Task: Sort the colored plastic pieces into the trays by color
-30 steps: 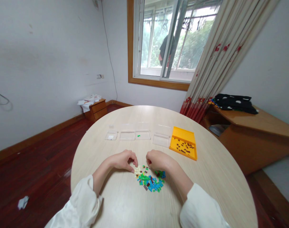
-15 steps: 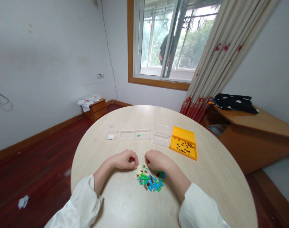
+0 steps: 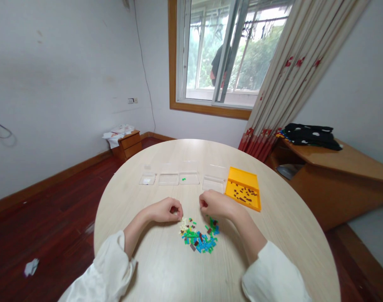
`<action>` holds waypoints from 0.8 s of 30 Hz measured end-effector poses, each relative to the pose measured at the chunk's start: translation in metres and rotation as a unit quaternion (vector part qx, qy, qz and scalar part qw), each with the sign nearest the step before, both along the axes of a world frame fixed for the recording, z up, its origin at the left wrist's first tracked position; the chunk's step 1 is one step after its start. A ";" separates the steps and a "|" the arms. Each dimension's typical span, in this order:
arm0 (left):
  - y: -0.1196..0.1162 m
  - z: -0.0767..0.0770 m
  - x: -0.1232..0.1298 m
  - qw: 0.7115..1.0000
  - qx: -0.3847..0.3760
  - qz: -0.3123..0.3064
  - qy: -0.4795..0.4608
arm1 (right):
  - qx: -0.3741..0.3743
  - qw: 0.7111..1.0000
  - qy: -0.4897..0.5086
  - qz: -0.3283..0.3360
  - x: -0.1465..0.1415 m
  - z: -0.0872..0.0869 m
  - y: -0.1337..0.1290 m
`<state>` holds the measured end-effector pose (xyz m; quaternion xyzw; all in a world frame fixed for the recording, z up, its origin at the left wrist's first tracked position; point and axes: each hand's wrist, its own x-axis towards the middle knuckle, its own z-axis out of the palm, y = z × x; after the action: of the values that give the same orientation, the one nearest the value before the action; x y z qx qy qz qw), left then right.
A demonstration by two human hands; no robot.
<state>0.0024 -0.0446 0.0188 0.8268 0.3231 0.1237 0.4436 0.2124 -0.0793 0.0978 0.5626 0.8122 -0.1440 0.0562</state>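
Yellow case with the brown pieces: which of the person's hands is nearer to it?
Right. The right hand is by the near left corner of the yellow case; the left hand is farther left, beside the cream pieces.

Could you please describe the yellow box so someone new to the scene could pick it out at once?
Find the round, pale table and look across its far half. The yellow box lies open at the right end of a row there, nearest the curtain. Unlike the clear plastic boxes to its left, it is opaque yellow, with small dark brown pieces scattered inside.
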 end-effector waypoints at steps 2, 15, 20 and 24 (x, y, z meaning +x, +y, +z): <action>0.001 0.000 -0.001 1.000 0.003 -0.002 0.001 | 0.020 0.999 0.028 -0.031 0.016 0.011 0.002; -0.002 0.002 0.001 0.999 0.038 -0.006 0.000 | 0.096 0.955 0.047 -0.277 0.138 0.008 0.015; -0.004 0.003 0.003 0.998 -0.007 0.050 -0.049 | 0.093 0.941 0.048 -0.321 0.154 -0.007 0.021; 0.001 0.004 0.001 0.983 -0.037 0.126 -0.126 | 0.099 0.944 0.062 -0.310 0.153 0.000 0.020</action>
<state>0.0034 -0.0432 0.0231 0.7404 0.3709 0.2697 0.4914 0.3654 -0.0595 0.0980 0.7791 0.6099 -0.1073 -0.0973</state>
